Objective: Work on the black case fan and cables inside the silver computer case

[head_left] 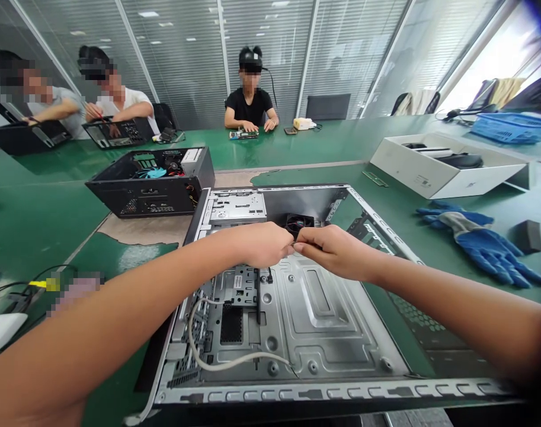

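An open computer case [354,344] lies on its side in front of me, its bare metal floor facing up. My left hand [270,246] reaches over it from the left, closed, with the fingers curled in. Against it, my right hand [335,252] pinches thumb and forefinger together. The fingertips meet above the middle of the case; whatever is between them is too small to make out. Just behind the hands sits a black case fan [299,222]. A grey-white cable [226,363] curves along the left side of the floor. A metal drive bay [239,206] occupies the far left corner.
Left of the case stands a black computer tower [152,193] with a blue fan inside. To the right are blue work gloves [483,246], a black block [528,236], a white box [434,178] and a blue basket [510,127]. Three people sit across the green table [306,155].
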`<action>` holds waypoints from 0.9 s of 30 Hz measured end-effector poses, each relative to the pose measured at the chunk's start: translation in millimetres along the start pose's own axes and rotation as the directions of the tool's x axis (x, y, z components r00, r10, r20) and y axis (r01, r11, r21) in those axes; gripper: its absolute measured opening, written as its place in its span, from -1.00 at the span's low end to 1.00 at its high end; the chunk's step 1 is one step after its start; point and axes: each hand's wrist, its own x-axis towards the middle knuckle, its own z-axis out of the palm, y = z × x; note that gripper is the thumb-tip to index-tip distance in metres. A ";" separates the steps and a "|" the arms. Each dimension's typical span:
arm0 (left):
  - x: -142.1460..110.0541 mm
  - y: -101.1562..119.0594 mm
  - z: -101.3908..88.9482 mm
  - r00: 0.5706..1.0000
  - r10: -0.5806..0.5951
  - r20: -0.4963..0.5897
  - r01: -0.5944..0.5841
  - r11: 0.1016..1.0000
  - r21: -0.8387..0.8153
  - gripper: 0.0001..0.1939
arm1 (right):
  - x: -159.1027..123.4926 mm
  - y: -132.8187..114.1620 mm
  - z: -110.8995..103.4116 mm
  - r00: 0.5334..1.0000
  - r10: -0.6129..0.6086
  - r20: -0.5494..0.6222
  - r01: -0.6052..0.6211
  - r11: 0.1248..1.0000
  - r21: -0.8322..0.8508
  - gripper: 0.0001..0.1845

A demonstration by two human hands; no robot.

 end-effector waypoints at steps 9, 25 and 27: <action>7.3 -24.7 19.0 0.957 0.135 -0.258 -0.144 0.990 -0.013 -0.66 | 3.9 -1.5 -7.4 0.989 0.087 0.120 -0.131 0.890 0.436 -0.62; -1.6 -27.1 9.6 0.949 0.213 -0.233 -0.244 0.963 -0.115 -0.64 | -0.2 -19.6 -14.2 0.992 0.123 0.018 -0.123 0.991 0.060 -0.67; -2.1 -28.2 8.8 0.953 0.211 -0.218 -0.247 0.957 -0.152 -0.63 | 1.3 -18.7 -13.7 0.995 0.098 0.021 -0.099 0.994 0.041 -0.67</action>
